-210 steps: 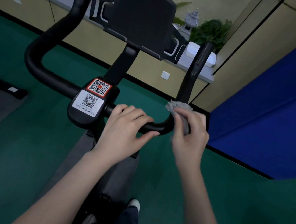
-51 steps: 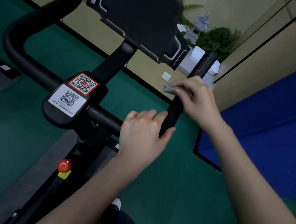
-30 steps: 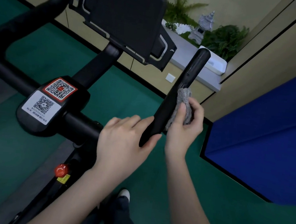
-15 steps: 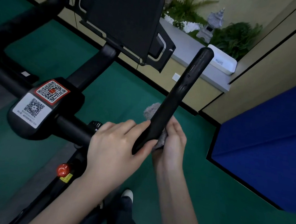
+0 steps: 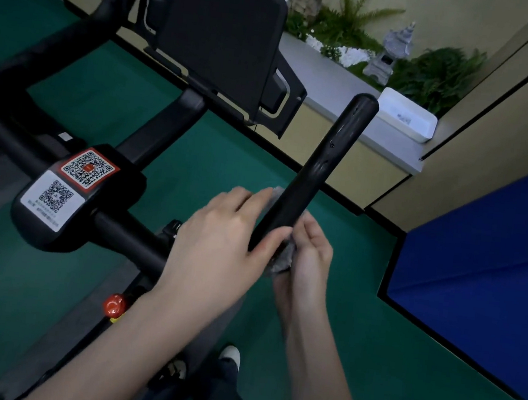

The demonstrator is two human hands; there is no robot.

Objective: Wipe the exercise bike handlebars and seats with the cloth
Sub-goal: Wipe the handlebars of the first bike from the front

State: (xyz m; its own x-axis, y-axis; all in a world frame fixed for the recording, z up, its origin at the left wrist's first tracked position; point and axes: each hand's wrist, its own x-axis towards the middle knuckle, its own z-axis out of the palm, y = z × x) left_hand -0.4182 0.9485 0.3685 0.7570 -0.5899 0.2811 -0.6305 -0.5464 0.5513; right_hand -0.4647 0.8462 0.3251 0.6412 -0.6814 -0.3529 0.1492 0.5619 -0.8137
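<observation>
The black handlebar (image 5: 321, 166) of the exercise bike rises to the upper right, its end cap near the white box. My left hand (image 5: 223, 238) grips the bend at the bar's base, thumb under it. My right hand (image 5: 307, 253) sits just right of and under the bar and holds the grey cloth (image 5: 282, 260) wrapped against the bar's underside; a bit of the cloth also shows left of the bar. The left horn (image 5: 24, 77) curves away at the far left. No seat is in view.
A black console screen (image 5: 221, 32) stands above the stem, and a hub with two QR labels (image 5: 68, 186) sits on the crossbar. A red knob (image 5: 113, 305) is on the frame below. Green floor, a blue mat (image 5: 484, 262) at the right, and a ledge with plants and a white box (image 5: 408, 119).
My right hand with the cloth slid down the right handlebar from near its top to its base beside my left hand, moving under the bar. My left hand kept its grip.
</observation>
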